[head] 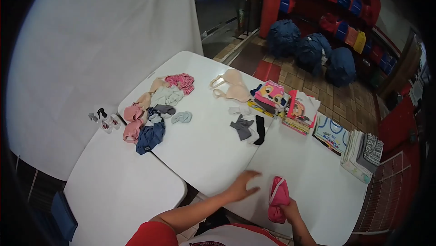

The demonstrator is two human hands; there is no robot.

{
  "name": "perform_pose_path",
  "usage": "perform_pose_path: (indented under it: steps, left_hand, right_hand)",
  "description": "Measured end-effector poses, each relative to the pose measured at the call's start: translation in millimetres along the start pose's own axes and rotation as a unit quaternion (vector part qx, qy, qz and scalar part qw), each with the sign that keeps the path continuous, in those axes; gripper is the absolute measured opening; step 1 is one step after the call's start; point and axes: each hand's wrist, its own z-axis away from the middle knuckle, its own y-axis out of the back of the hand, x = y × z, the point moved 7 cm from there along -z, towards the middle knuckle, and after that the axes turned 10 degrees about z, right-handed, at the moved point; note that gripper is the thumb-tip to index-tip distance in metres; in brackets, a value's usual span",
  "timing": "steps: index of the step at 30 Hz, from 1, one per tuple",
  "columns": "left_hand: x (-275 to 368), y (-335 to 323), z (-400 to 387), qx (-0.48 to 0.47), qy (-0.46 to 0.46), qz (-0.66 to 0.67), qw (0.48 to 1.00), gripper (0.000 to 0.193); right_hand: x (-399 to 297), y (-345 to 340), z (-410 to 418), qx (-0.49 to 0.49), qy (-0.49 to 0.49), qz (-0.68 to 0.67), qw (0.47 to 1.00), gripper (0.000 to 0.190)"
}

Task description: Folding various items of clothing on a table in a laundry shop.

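Note:
A folded pink cloth garment [280, 198] with a pale trim band is gripped at its right side by my right hand [291, 209], over the near part of the white table [313, 181]. To the left of the garment, my left hand [242, 186] holds nothing, its thumb and fingers spread apart. Farther up the table lie a dark grey cloth piece [242, 127], a black sock-like piece [259, 130] and a white cloth piece [239, 110]. A beige bra [235, 85] rests beyond them.
Folded clothes [301, 109] stand in stacks along the table's far right edge, ending with a taller pile [361, 154]. Loose clothes [167, 96] and blue denim-like fabric [150, 137] lie left. Two spray bottles [109, 122] stand by the curtain. Large blue bags [312, 53] sit on the floor.

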Motion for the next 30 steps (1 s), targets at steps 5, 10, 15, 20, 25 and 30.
perform_pose_path:
  steps: [5,10,15,20,25,30]
  left_hand:
    - [21,-153,43,-0.176,-0.088,-0.096,0.976,0.043]
    - [-3,-209,24,-0.099,0.029,-0.056,0.993,0.035]
    - [-3,-277,20,-0.013,0.110,0.082,0.990,0.015]
    - [-23,-315,12,0.005,0.328,0.476,0.816,0.021]
    - [39,-361,24,-0.148,0.290,0.730,0.601,0.040]
    - [14,-335,29,-0.153,0.279,0.587,0.744,0.040]
  right_hand:
    - [59,4,34,-0.113,-0.193,-0.372,0.901,0.037]
    - [60,84,67,-0.068,-0.097,-0.335,0.935,0.040]
    - [45,145,118,0.031,0.131,0.076,0.988,0.041]
    - [111,183,101,0.059,0.027,-0.164,0.984,0.018]
    - [195,174,70,0.000,-0.049,-0.129,0.990,0.025]
    - [87,158,100,-0.244,0.053,-0.576,0.779,0.043]
